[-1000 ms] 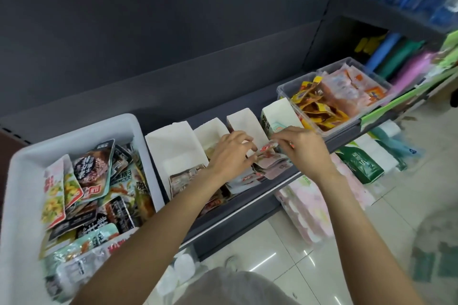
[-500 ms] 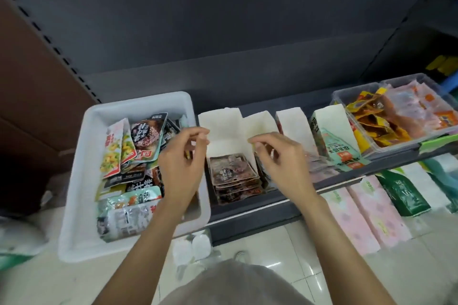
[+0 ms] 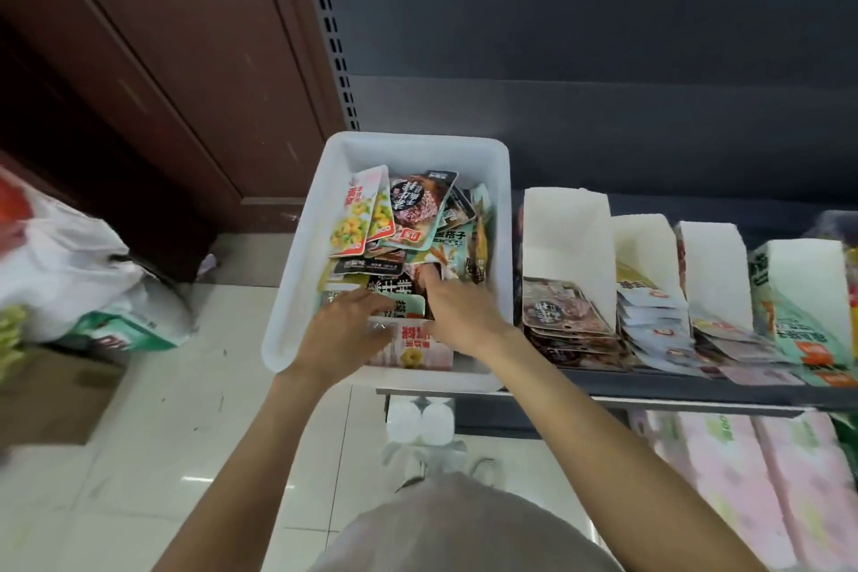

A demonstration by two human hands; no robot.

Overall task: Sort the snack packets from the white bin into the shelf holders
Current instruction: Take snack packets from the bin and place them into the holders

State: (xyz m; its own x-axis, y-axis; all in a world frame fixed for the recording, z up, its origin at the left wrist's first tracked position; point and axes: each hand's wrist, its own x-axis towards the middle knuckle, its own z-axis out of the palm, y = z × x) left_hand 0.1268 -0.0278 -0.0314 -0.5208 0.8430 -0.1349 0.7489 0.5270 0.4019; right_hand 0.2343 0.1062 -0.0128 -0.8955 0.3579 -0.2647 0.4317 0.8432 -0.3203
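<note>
Both the left hand (image 3: 346,325) and right hand (image 3: 457,316) hide packets (image 3: 404,218) beneath.

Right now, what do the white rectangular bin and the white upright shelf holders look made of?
White rectangular bin: likely moulded plastic, smooth and slightly translucent, with rounded rim corners. White upright shelf holders: probably folded card or paperboard, matte, with creased edges; the blur leaves it open.

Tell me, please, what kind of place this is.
Probably a small shop: dark metal shelving with white paper holders of snack packets, and pink wrapped packs stocked below.
</note>
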